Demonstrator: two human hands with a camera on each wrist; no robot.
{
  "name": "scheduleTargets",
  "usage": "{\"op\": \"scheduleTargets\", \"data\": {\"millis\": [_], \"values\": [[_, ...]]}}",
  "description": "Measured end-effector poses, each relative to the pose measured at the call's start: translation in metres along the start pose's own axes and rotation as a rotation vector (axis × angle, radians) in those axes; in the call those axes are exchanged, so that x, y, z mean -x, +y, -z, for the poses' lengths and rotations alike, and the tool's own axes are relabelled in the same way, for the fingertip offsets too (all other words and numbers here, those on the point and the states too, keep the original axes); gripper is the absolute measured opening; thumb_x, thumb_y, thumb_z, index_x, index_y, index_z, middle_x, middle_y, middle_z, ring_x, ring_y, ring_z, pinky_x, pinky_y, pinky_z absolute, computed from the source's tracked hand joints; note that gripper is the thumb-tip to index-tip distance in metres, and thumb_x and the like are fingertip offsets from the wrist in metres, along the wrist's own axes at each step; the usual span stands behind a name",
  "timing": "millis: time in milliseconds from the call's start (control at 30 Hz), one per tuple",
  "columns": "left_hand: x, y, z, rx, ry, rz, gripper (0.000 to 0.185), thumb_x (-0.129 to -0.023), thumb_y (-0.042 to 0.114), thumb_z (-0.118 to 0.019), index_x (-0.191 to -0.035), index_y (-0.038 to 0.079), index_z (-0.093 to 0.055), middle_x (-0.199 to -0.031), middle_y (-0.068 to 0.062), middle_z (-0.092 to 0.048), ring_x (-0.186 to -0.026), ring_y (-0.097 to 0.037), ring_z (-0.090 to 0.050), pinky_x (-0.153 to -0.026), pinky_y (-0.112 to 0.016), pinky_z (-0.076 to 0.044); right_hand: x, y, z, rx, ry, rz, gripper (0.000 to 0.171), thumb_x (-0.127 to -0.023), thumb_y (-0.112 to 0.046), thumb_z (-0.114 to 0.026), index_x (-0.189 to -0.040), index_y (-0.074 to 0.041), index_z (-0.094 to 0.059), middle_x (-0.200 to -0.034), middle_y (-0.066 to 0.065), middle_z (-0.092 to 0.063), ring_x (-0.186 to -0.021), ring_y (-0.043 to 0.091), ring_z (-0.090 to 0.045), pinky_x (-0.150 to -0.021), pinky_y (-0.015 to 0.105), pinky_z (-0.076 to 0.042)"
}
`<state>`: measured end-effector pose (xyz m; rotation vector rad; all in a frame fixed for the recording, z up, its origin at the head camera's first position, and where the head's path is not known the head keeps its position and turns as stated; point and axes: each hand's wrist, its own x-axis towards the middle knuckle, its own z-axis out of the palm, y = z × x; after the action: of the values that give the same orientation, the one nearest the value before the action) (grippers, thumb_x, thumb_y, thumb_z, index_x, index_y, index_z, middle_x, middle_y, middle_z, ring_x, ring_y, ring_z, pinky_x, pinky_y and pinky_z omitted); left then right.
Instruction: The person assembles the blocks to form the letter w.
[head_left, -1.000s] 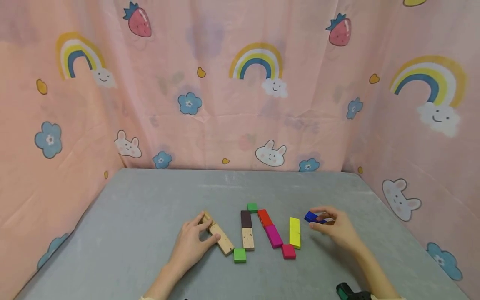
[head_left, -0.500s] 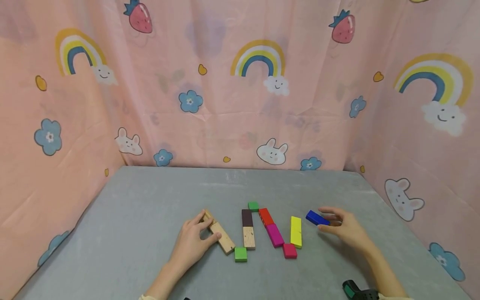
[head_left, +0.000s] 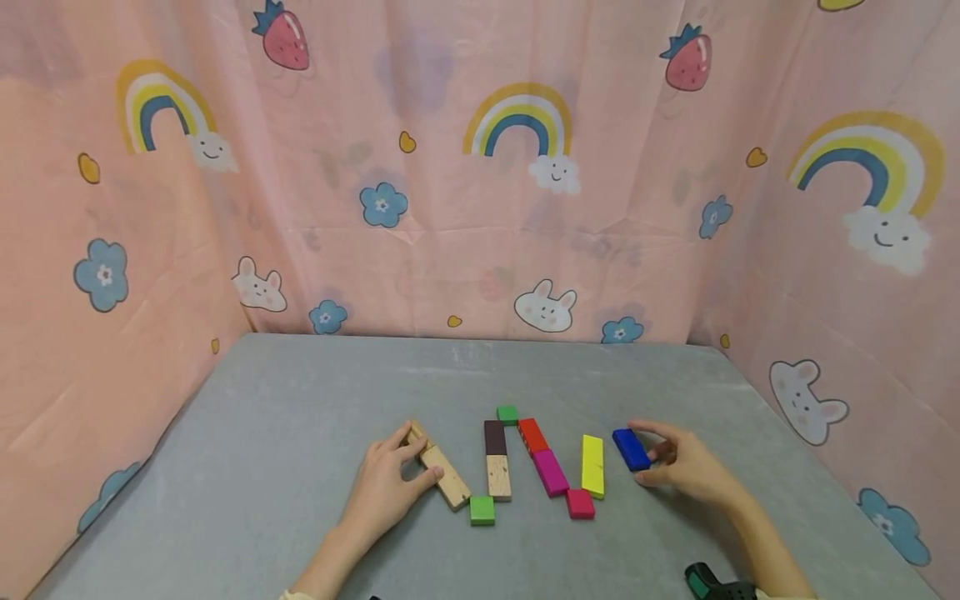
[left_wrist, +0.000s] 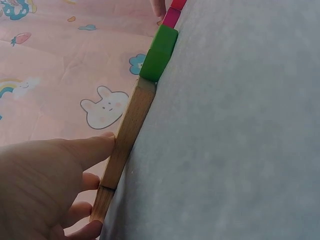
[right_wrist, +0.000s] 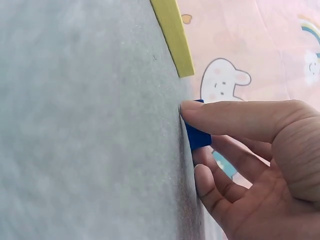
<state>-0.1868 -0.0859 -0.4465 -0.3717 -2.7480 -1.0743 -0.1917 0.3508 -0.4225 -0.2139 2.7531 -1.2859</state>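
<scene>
My left hand (head_left: 386, 483) holds two plain wooden blocks lying end to end on a slant. Its thumb touches the side of the longer wooden block (head_left: 446, 481), and its other fingers lie along the farther wooden block (head_left: 414, 432), partly hiding it. At the right, my right hand (head_left: 686, 467) grips a blue block (head_left: 632, 450), thumb near one end and a finger at the other; in the right wrist view the thumb covers part of it. Left of the blue block, slightly apart from it, lies a yellow block (head_left: 592, 467).
Between the hands a zigzag row continues: green block (head_left: 482, 511), plain wooden block (head_left: 498, 478), dark brown block (head_left: 495, 437), another green block (head_left: 507, 414), red block (head_left: 532, 435), magenta block (head_left: 550, 472) and crimson block (head_left: 581, 504). A patterned pink curtain (head_left: 450, 250) encloses the grey table (head_left: 337, 375).
The blue block has turned so that it slants more steeply toward me, and my right hand's fingers have shifted along it. My left hand and the other blocks stay put.
</scene>
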Motion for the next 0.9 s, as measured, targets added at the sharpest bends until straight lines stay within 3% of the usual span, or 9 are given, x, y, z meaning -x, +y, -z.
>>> {"op": "scheduleTargets", "data": {"millis": [300,700,900], "values": [[0.0014,0.0002,-0.0006,0.003,-0.004,0.003,0.057,-0.086,0.04,-0.076,-0.13,0.005,-0.066,-0.147,-0.019,-0.044,-0.116,-0.04,-0.049,-0.089,-0.057,-0.044,-0.0015,-0.0003,-0.0006,-0.044,-0.012,-0.031,0.072,-0.072,-0.001,-0.084,-0.137,0.003,-0.053,-0.102,0.015,-0.06,-0.086,0.028,-0.055,-0.063,0.033,-0.047],[-0.0003,0.0002,-0.0005,0.001,-0.007,0.002,0.058,-0.086,0.041,-0.076,-0.13,0.005,-0.065,-0.148,-0.018,-0.044,-0.117,-0.04,-0.048,-0.089,-0.056,-0.044,-0.0014,-0.0002,-0.0005,-0.022,0.018,-0.03,0.066,-0.072,-0.004,-0.086,-0.131,0.004,-0.058,-0.108,0.015,-0.061,-0.086,0.026,-0.057,-0.066,0.033,-0.047],[0.0001,-0.0001,0.0006,0.004,-0.007,0.004,0.057,-0.086,0.04,-0.076,-0.13,0.004,-0.065,-0.147,-0.019,-0.044,-0.119,-0.041,-0.047,-0.09,-0.058,-0.042,-0.0015,-0.0029,-0.0025,-0.006,0.031,-0.04,0.062,-0.071,-0.005,-0.086,-0.127,0.002,-0.061,-0.101,0.013,-0.061,-0.086,0.026,-0.056,-0.067,0.034,-0.047]]}}
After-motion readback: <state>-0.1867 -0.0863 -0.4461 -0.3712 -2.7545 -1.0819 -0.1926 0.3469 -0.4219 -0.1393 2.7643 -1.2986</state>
